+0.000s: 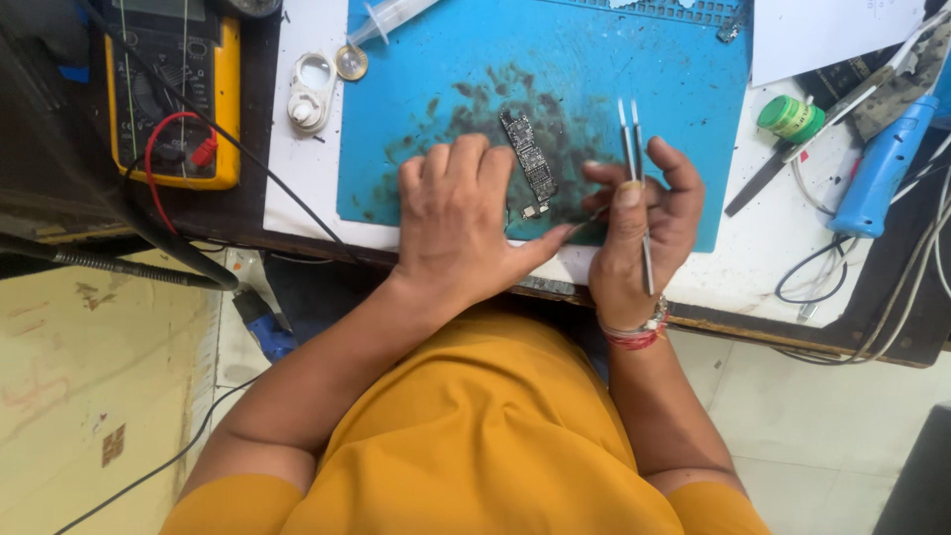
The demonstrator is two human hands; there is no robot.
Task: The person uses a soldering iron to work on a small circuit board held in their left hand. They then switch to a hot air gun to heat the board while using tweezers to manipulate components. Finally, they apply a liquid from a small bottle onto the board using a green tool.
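Green solder pot (791, 118), lid on; right hand (644, 233) holds tweezers (636, 188)

1. A narrow, dark circuit board (530, 163) is laid flat on the blue mat (654, 79) of the worktop, its long axis running away from the person and tilted slightly. Small chips and pale contacts are seen along it. It is set within a sooty, smudged patch of the mat, just beside the left hand's fingers.

2. Slim metal tweezers (637, 183) are held upright in the right hand, their two tips parted slightly and pointed away from the person, above the mat.
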